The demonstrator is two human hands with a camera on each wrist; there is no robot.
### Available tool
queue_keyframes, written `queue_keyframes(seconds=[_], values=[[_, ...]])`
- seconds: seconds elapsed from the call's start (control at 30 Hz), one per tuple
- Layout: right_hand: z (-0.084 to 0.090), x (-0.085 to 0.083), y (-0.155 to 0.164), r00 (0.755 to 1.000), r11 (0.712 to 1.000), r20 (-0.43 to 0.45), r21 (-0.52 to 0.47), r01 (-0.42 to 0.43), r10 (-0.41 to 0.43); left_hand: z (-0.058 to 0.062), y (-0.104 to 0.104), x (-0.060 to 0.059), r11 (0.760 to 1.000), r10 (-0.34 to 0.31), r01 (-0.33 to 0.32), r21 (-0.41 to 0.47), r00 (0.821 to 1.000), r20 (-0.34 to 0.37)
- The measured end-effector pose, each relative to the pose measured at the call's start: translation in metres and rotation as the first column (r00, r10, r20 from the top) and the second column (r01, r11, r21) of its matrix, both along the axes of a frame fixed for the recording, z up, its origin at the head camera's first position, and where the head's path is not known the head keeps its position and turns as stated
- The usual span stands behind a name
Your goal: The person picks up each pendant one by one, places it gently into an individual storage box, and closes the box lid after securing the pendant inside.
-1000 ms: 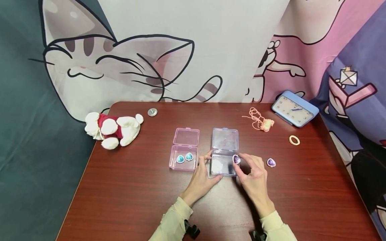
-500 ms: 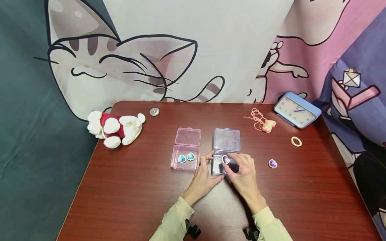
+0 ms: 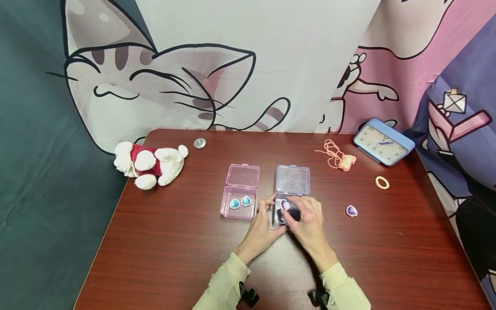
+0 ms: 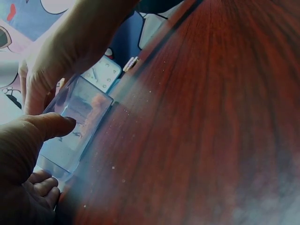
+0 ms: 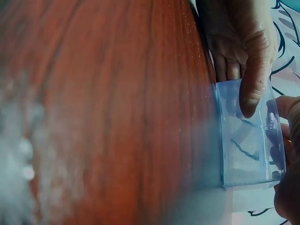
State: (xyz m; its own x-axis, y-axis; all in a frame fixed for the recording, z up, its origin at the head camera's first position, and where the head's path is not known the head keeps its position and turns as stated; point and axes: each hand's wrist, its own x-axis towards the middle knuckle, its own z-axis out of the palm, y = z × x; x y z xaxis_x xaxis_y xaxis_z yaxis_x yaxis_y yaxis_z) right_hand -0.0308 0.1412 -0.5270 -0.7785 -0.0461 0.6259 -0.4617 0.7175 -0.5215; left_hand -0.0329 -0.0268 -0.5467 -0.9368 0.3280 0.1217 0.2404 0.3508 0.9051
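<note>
Item one: pink box point(image 3: 239, 201), lid open and laid back, standing on the table point(image 3: 162, 241). We counted two blue heart gems point(image 3: 240, 202) inside it, side by side. We judged this box filled.

Item two: clear box point(image 3: 291, 181), just to the right of the pink one, lid likewise open. Our left hand point(image 3: 260, 228) gripped its near left corner, thumb against the near wall and fingers curled at the side; the left wrist view showed the thumb point(image 4: 51, 125) lying on the clear plastic. Our right hand point(image 3: 308, 221) hovered over the tray part, fingertips pinching a purple heart gem point(image 3: 285, 204) low over the left half of the tray. Whether the gem already touched the floor of the box, we could not tell.

Item three: second purple gem point(image 3: 351, 210), lying loose on the table well to the right of the clear box, untouched.

Reckoning: the blue pair was stowed; the first purple gem was at the point of being set down; the second purple gem and both lids remained to be dealt with. We put the work a little past halfway.

Sundries, not handled: plush dog point(image 3: 149, 160) at the left edge, small metal disc point(image 3: 199, 143), pink cord with charm point(image 3: 336, 158), blue clock point(image 3: 382, 141), pale ring point(image 3: 382, 182).
</note>
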Motion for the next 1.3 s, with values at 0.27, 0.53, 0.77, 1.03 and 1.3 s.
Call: queue_keyframes(seconds=[0.27,0.53,0.77,1.03,1.3], values=[[0.0,0.0,-0.004,1.0,1.0,0.012,0.005,-0.003,0.003,0.0,0.0,-0.001,1.0,-0.007,0.007,-0.002,1.0,-0.017],[-0.001,-0.001,-0.007,1.0,1.0,0.01,0.015,0.002,-0.002,-0.001,0.0,-0.001,1.0,-0.002,0.002,0.0,0.999,-0.038],[-0.002,-0.001,-0.007,1.0,1.0,0.012,0.02,0.002,-0.002,-0.001,0.0,0.0,1.0,0.005,-0.005,-0.006,0.999,-0.043],[0.001,0.0,-0.004,1.0,1.0,-0.001,-0.005,0.018,-0.018,-0.002,0.0,0.0,1.0,0.0,0.0,0.012,0.999,-0.04],[0.012,0.007,0.023,0.996,0.987,-0.023,-0.139,0.083,-0.087,-0.001,0.0,0.0,0.999,-0.008,0.008,0.034,1.0,-0.022]])
